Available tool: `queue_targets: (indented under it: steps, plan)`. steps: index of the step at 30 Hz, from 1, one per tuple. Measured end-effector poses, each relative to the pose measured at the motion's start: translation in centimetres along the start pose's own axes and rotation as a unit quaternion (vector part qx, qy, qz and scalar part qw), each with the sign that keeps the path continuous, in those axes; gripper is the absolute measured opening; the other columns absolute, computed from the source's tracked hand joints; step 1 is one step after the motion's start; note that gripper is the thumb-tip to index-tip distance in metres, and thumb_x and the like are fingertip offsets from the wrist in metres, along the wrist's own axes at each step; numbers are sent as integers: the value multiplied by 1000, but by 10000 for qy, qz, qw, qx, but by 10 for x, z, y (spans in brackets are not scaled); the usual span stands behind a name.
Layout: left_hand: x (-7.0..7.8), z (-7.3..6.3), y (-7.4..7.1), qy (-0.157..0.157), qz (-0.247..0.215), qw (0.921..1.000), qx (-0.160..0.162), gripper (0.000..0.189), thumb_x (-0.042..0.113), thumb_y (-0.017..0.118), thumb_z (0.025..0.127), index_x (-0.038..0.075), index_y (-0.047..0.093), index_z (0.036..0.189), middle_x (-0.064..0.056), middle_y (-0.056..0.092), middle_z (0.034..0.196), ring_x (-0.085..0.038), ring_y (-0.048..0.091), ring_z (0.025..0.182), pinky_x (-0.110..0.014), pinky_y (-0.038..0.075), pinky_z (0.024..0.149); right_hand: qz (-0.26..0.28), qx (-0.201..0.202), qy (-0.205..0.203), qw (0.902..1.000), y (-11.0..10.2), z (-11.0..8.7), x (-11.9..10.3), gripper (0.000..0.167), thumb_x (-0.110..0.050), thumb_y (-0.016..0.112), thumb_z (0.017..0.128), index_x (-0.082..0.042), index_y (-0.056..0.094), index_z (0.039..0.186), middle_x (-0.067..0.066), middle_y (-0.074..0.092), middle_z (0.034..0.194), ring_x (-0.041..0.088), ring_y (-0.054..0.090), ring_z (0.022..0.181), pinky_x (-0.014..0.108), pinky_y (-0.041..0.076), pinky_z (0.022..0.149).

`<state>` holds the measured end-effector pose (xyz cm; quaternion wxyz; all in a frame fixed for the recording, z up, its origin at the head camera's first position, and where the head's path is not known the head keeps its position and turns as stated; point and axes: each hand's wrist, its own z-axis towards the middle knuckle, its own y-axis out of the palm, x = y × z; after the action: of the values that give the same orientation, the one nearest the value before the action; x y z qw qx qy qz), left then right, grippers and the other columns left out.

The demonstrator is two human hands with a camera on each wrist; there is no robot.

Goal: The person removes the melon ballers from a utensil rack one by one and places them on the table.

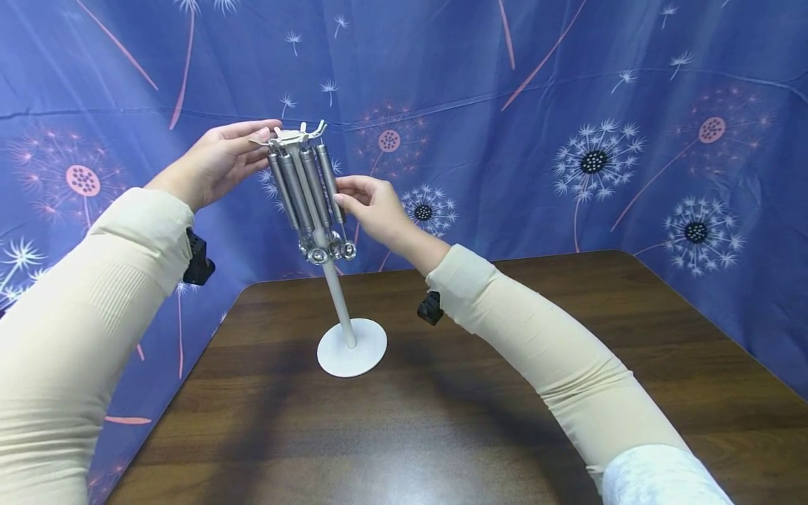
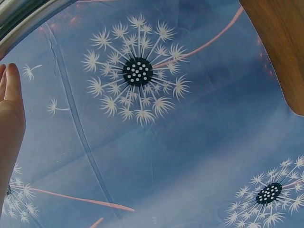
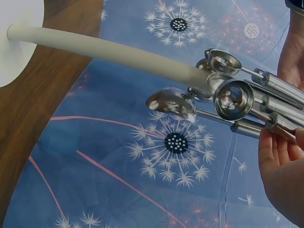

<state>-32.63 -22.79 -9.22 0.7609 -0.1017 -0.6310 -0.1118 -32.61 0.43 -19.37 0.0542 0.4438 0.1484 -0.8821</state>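
Note:
A white stand with a round base is on the table. Around its pole, steel spoons hang bowl-down from a hooked top. My left hand reaches up to that top, fingers nearly straight, the thumb touching its left edge. Lower on the other side, my right hand pinches the handle of the rightmost spoon between thumb and fingers. The right wrist view shows the round spoon bowls close up. Only part of the left hand appears in the left wrist view.
The brown wooden table has its back edge just behind the stand. A blue curtain with dandelion prints hangs behind and left of it. Black wrist cameras are strapped at both cuffs.

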Motion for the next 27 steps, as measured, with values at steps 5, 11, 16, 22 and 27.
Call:
queue_targets:
  steps: [5, 11, 16, 22, 27]
  plan:
    - [0, -2, 1, 5, 139, 9999, 11, 67, 20, 67, 92, 7, 35, 150, 6, 63, 119, -15, 39, 139, -30, 21, 121, 26, 66, 57, 10000, 0, 0, -2, 30, -4, 60, 95, 5, 60, 124, 20, 67, 115, 24, 67, 96, 24, 56, 83]
    - [0, -3, 2, 83, 277, 9996, 62, 68, 22, 68, 91, 6, 36, 149, 6, 65, 117, -8, 56, 120, -30, 23, 120, 91, 230, 79, 9997, -2, 0, -6, 29, -3, 61, 94, 5, 61, 122, 20, 67, 114, 25, 67, 97, 24, 56, 82]
    - [-1, -3, 1, 161, 167, 9997, 13, 65, 20, 67, 91, 5, 38, 147, 5, 66, 114, -4, 64, 104, -28, 29, 118, 123, 274, 92, 9995, -4, 0, -8, 29, -4, 60, 95, 5, 61, 123, 20, 67, 114, 24, 67, 98, 23, 55, 82]
    - [-2, -5, -3, 218, -171, 9996, -46, 54, 17, 66, 92, 4, 47, 141, 1, 70, 107, -7, 68, 98, -18, 53, 91, 182, 348, 275, 9988, -6, 1, -12, 29, -5, 60, 95, 3, 62, 122, 18, 67, 115, 21, 67, 98, 22, 55, 82]
    - [-1, -5, -3, 240, -448, 9987, -48, 35, 14, 65, 92, 4, 62, 125, -2, 72, 102, -11, 70, 95, -20, 56, 84, 295, 389, 450, 9978, -8, 3, -15, 28, -5, 60, 95, 3, 62, 122, 18, 67, 115, 19, 66, 96, 21, 55, 80]
